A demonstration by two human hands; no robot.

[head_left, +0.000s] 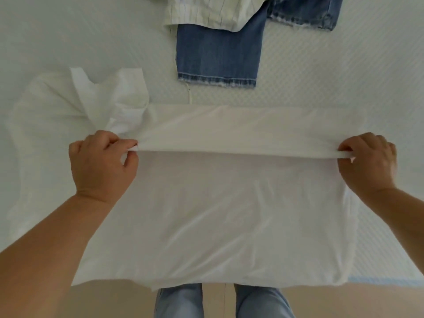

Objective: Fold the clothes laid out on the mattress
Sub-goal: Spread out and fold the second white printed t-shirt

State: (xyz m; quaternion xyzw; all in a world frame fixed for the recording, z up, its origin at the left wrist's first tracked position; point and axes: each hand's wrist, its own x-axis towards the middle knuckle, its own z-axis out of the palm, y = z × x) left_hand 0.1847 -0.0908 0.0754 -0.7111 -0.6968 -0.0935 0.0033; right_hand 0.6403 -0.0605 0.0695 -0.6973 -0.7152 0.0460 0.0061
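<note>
We pinch the white shirt's (229, 203) folded edge with curled fingers, left hand (103, 161) and right hand (369, 161); jeans (218, 56) lie beyond on the mattress (344, 72).

1 head-worn wide-angle view, looking steeply down, close over the mattress (344, 72)

white shirt (229, 203) half-folded on mattress (57, 37); jeans (218, 53) beyond

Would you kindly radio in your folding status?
Both hands, left and right, pinching white shirt mid-fold. Jeans wait beyond. Nothing blocking.
</note>
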